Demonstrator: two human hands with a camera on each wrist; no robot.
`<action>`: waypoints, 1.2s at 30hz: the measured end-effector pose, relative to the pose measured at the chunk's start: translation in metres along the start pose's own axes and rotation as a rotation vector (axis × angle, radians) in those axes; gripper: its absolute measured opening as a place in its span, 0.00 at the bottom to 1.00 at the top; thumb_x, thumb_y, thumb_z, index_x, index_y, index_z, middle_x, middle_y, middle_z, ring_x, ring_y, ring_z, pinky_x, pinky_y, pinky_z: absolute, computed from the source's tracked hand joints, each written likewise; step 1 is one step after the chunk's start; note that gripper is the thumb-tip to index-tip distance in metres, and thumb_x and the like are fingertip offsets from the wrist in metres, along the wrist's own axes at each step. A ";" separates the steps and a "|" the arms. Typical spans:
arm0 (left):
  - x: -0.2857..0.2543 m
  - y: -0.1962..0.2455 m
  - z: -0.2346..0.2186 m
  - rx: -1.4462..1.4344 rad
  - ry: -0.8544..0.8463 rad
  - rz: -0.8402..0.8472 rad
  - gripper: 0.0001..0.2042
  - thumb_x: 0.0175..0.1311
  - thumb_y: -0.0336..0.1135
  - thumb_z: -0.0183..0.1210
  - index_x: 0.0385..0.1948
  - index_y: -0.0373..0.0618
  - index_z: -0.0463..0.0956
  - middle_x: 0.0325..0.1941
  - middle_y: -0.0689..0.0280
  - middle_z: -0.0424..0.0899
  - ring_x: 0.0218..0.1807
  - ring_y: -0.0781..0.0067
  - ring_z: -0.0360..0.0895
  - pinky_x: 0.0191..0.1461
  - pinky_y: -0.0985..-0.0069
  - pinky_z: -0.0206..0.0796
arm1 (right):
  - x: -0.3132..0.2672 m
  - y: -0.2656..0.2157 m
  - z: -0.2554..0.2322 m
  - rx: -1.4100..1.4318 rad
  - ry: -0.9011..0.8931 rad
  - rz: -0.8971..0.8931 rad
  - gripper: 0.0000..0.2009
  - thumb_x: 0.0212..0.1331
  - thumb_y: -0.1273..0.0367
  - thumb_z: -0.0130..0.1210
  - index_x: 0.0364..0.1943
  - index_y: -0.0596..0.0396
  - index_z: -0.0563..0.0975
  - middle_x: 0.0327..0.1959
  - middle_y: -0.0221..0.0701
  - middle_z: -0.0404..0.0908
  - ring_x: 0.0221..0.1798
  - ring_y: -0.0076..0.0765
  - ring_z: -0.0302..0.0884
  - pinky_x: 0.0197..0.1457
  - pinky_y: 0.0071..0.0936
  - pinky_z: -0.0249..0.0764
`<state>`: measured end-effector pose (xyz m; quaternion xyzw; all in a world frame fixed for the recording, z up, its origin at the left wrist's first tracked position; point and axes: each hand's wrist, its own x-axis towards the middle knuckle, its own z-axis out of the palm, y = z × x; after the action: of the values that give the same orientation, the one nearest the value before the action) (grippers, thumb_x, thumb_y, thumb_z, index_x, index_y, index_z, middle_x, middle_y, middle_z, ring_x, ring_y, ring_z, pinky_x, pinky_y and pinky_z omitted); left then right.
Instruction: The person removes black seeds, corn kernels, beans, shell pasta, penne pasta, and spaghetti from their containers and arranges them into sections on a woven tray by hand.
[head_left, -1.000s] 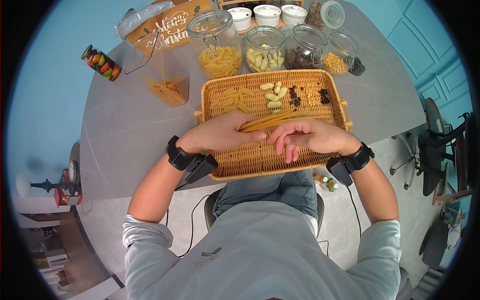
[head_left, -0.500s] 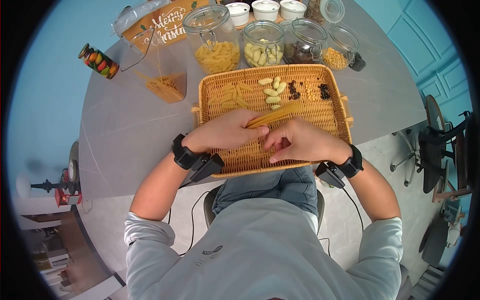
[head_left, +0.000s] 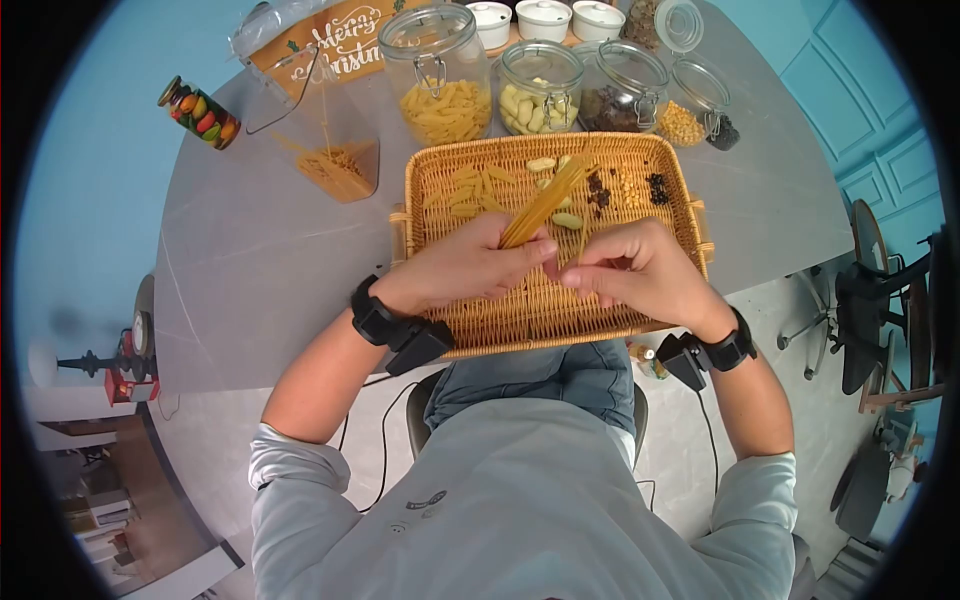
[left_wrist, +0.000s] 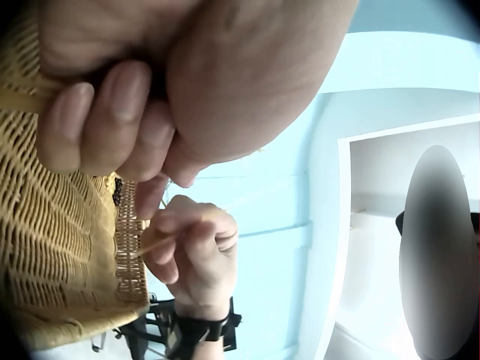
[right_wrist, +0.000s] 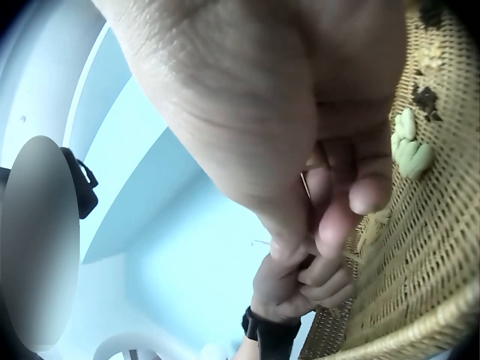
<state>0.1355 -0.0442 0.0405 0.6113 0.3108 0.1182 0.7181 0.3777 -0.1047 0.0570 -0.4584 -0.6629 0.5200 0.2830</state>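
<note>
The left hand (head_left: pixel 470 268) grips a bundle of dry spaghetti (head_left: pixel 548 203), which slants up to the right over the wicker tray (head_left: pixel 520 318). Beside it, the right hand (head_left: pixel 650 265) pinches a thin strand between thumb and fingers; the left wrist view shows the strand (left_wrist: pixel 156 246) at the right hand (left_wrist: pixel 199 255). In the tray behind the hands lie penne (head_left: pixel 465 190), peanuts (head_left: pixel 567 220), dark brown pieces (head_left: pixel 599 194), corn kernels (head_left: pixel 630 188) and black beans (head_left: pixel 657 188). The bundle partly covers the peanuts. Curled left fingers (left_wrist: pixel 124 94) fill the top of the left wrist view.
Behind the tray stand glass jars of penne (head_left: pixel 445 108), peanuts (head_left: pixel 540 105), dark pieces (head_left: pixel 622 105) and corn (head_left: pixel 682 124). A clear spaghetti container (head_left: pixel 342 172) and a colourful jar (head_left: pixel 203 117) stand at left. White lidded pots (head_left: pixel 543 20) are farther back.
The spaghetti bundle has swung to a steeper slant. The right hand has moved up and to the right, and a thin strand now shows at its fingertips. The view has shifted slightly.
</note>
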 end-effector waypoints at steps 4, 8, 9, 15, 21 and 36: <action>0.008 -0.010 0.002 -0.189 -0.089 0.006 0.15 0.83 0.47 0.52 0.40 0.45 0.72 0.22 0.79 0.59 0.20 0.86 0.52 0.23 0.80 0.45 | 0.004 -0.003 -0.001 0.247 0.122 0.001 0.10 0.72 0.67 0.62 0.36 0.59 0.87 0.28 0.27 0.88 0.23 0.15 0.77 0.27 0.15 0.72; 0.004 -0.008 0.003 -0.296 -0.147 0.033 0.15 0.83 0.47 0.50 0.39 0.45 0.72 0.21 0.79 0.59 0.20 0.85 0.52 0.23 0.80 0.45 | 0.014 -0.007 -0.001 0.385 0.199 0.004 0.09 0.72 0.67 0.63 0.37 0.58 0.87 0.29 0.29 0.88 0.25 0.14 0.77 0.27 0.14 0.72; 0.003 -0.007 0.004 -0.287 -0.137 0.047 0.16 0.83 0.48 0.50 0.39 0.45 0.72 0.21 0.79 0.59 0.20 0.85 0.52 0.23 0.79 0.45 | 0.016 -0.004 -0.003 0.386 0.134 0.047 0.09 0.71 0.67 0.63 0.38 0.58 0.87 0.29 0.28 0.88 0.25 0.14 0.77 0.28 0.14 0.73; 0.003 -0.006 0.007 -0.167 -0.134 -0.008 0.18 0.83 0.50 0.51 0.33 0.46 0.71 0.20 0.79 0.57 0.20 0.86 0.52 0.24 0.80 0.43 | 0.024 0.012 0.000 0.372 0.057 0.046 0.06 0.69 0.69 0.65 0.40 0.58 0.88 0.30 0.27 0.89 0.26 0.14 0.76 0.29 0.14 0.72; 0.000 -0.009 -0.007 -0.258 -0.050 -0.027 0.18 0.82 0.47 0.53 0.29 0.48 0.70 0.21 0.79 0.59 0.21 0.87 0.53 0.23 0.82 0.44 | 0.012 -0.009 -0.007 0.379 0.169 0.050 0.11 0.73 0.65 0.61 0.35 0.58 0.85 0.25 0.26 0.84 0.24 0.14 0.74 0.27 0.13 0.68; 0.001 0.000 0.000 0.005 -0.168 -0.031 0.18 0.82 0.45 0.50 0.42 0.40 0.83 0.25 0.69 0.84 0.17 0.90 0.60 0.22 0.85 0.50 | 0.023 0.028 0.008 0.773 -0.189 0.087 0.31 0.81 0.46 0.40 0.25 0.56 0.74 0.17 0.28 0.69 0.13 0.15 0.56 0.14 0.15 0.49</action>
<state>0.1361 -0.0436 0.0405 0.6159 0.2592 0.0546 0.7420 0.3704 -0.0862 0.0259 -0.2956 -0.4215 0.7825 0.3502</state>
